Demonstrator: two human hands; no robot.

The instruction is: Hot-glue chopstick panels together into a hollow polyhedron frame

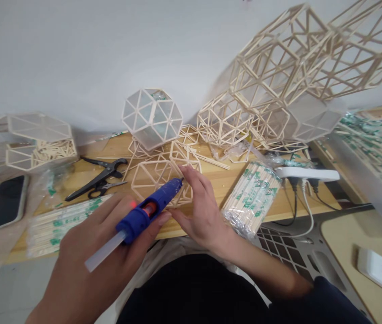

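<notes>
left hand (99,252) grips the blue glue gun (150,209), nozzle just ahead at the stick frame (159,180) that the right hand (200,211) pins flat with open fingers; best dab sparingly at the joint.

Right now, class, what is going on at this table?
A person sits at a wooden table. The left hand holds a blue glue gun, its nozzle aimed at a flat frame of thin wooden sticks. The right hand rests its fingers on that frame, steadying it. Finished stick lattices are piled at the back, with packs of wrapped sticks, scissors and a phone lying around.
</notes>
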